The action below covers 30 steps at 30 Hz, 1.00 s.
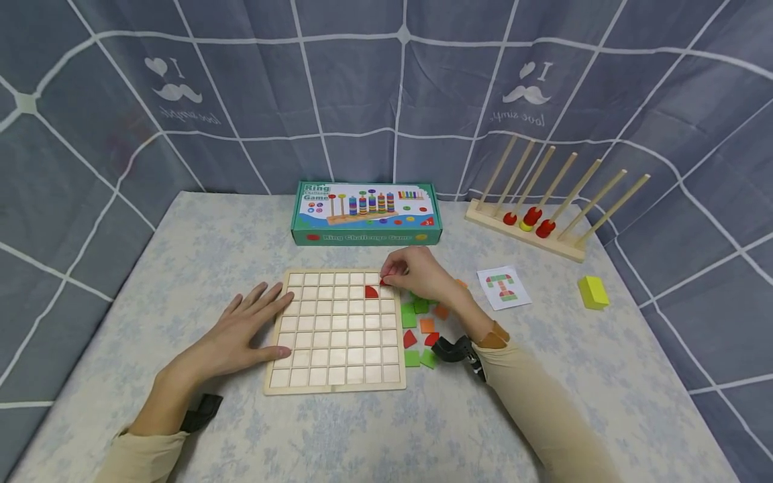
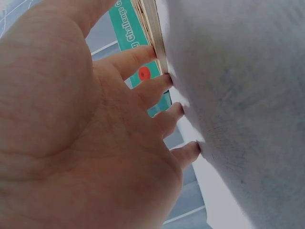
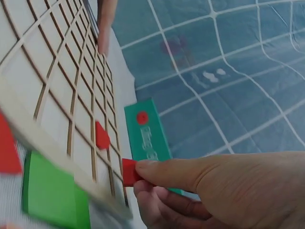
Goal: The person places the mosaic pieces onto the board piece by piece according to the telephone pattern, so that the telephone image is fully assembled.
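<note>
A square wooden grid board (image 1: 320, 339) lies on the table between the hands. My left hand (image 1: 232, 342) rests at its left edge, fingers spread and fairly straight, fingertips against the frame. At the board's far right corner, my right hand (image 1: 419, 274) pinches a red tile (image 3: 129, 172) between thumb and fingers, right over the corner cell. One red quarter-circle tile (image 1: 371, 292) sits in a cell diagonally nearer and to the left. Beside the board's right edge, partly under my right forearm, lie loose green tiles (image 1: 408, 315), orange tiles (image 1: 427, 326) and red tiles (image 1: 409, 339).
A pattern card (image 1: 512, 298) showing a red-and-green shape lies to the right. Behind the board stands a green Ring Challenge Game box (image 1: 366, 237). A wooden peg rack (image 1: 568, 251) with red and yellow rings is at the back right, a yellow block (image 1: 594, 293) nearer.
</note>
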Each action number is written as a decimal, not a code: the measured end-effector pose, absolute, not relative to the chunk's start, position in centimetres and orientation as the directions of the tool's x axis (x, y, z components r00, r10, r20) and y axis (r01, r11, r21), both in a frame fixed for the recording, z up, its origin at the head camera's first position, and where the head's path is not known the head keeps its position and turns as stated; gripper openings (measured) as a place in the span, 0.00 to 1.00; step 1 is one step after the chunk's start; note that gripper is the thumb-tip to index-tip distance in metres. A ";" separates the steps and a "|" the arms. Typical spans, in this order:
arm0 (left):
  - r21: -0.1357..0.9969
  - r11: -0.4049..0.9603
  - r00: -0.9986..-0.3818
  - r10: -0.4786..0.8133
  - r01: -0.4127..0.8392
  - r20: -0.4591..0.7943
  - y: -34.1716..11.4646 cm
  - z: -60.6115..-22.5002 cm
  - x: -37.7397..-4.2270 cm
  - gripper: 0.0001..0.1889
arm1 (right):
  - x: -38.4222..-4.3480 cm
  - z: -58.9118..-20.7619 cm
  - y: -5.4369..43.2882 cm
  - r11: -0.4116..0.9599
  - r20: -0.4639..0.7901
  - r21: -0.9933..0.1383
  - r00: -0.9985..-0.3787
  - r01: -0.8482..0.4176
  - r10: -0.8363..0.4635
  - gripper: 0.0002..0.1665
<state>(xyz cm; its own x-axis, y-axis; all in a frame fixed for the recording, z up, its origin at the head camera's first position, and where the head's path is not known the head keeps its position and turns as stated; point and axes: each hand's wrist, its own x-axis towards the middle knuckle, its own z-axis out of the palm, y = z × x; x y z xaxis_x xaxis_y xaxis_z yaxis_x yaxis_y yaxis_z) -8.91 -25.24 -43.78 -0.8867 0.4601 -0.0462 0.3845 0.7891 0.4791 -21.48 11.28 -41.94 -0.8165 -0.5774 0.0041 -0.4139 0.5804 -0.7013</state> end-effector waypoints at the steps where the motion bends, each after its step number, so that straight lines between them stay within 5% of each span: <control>1: 0.479 0.789 -0.887 0.460 0.384 -0.047 -25.2 -43.8 -8.9 0.51 | -21.5 -41.9 10.8 0.572 0.009 -0.702 -0.809 -0.424 -0.588 0.03; 30: 0.489 0.789 -0.892 0.450 0.371 -0.050 -25.3 -44.0 -8.8 0.51 | -21.3 -43.2 -1.2 0.453 0.077 -0.681 -0.672 -0.575 -0.737 0.04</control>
